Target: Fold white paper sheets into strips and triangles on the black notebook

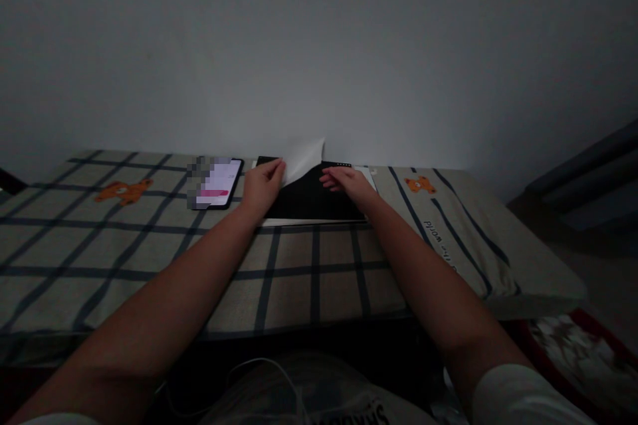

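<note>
Two hands worked a black pad (312, 202) on the checked bed (149, 259), right of the phone (216, 182). Left hand (262, 186) pinched a white sheet (304, 158) corner; right hand (346, 182) pressed flat. Sheet could tear or crease if yanked.

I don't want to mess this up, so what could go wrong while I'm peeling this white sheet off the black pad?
The left hand pinches the white sheet at one lifted corner, so it may crease or tear there. The right hand only rests flat on the black pad, which could slide on the checked cloth. The lit phone lies close beside the left hand and might get knocked.
</note>
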A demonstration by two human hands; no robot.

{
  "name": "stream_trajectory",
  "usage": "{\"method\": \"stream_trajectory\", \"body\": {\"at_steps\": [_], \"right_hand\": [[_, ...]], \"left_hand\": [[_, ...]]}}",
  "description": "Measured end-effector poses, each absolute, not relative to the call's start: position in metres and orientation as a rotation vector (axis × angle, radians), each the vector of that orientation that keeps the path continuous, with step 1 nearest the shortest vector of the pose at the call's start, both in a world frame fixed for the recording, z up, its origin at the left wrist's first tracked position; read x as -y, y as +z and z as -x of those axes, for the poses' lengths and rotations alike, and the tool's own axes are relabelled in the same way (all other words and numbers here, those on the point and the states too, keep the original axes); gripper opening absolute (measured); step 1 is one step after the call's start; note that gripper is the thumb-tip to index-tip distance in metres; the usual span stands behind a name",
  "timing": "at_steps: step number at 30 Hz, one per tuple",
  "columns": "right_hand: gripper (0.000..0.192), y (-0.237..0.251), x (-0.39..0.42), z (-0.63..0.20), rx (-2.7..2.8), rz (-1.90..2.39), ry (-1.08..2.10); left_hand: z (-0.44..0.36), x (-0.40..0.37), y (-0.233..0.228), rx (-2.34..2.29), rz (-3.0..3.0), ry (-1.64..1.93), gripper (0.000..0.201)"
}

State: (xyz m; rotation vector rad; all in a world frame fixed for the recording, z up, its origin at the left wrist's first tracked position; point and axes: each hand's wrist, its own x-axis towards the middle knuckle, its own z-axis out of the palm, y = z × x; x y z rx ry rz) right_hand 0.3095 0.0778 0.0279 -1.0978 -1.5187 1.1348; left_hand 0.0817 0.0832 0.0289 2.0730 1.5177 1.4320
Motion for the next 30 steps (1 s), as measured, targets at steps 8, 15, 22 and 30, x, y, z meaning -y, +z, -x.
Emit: {"method": "stream_trajectory", "body": {"at_steps": [8, 15, 22, 30], "right_hand": [[0.023, 0.028, -0.075, -0.303, 1.245, 0.88, 1.463], [0.017, 0.026, -0.072, -0.305, 1.357, 0.855, 1.501], [0.021, 0.026, -0.07, -0.303, 1.434, 0.958, 1.375], [0.021, 0.023, -0.075, -0.307, 1.491, 1.063, 1.132]], "left_hand": [[-0.089, -0.076, 0.026, -0.947, -2.769, 1.084, 0.03], [-0.096, -0.068, 0.036, -1.148, -2.383, 1.242, 0.058], [-0.095, -0.068, 0.041, -1.349, -1.833, 1.029, 0.043], [-0.095, -0.067, 0.039, -1.247, -1.534, 1.015, 0.044]]}}
